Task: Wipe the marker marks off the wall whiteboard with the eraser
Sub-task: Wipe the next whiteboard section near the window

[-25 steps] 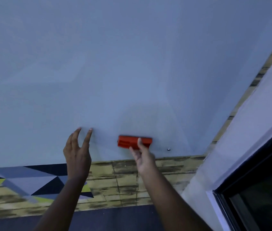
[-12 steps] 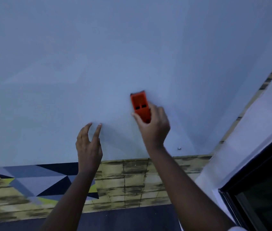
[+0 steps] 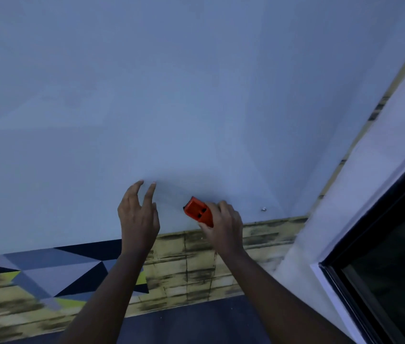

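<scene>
At about 8 o'clock in the view, a patterned wall panel [image 3: 47, 271] with grey, dark and yellow triangles sits just under the lower edge of the whiteboard [image 3: 171, 95], which fills most of the view from 9 o'clock through 12 to 2 o'clock; its pale surface looks plain, and no marker marks can be made out on it.

Slightly left of centre, toward 6 o'clock, the left hand [image 3: 138, 217] reaches up with its grip loose and holding nothing: its fingers [image 3: 149, 192] are nearly straight, the tips at or very near the board's lower part.

Just to its right, the right hand [image 3: 223, 224] has its grip closed around the orange eraser [image 3: 198, 211], fingers curled over its lower end. The eraser is tilted, its free end pointing toward 10 o'clock, and it lies against the whiteboard close to the bottom edge.

Further right, at 4 o'clock, a small screw [image 3: 263, 209] shows near the board's lower right corner. Beneath runs yellowish wood-look panelling [image 3: 266, 234]. At 4 to 5 o'clock stands a dark-framed window [image 3: 380, 269].
</scene>
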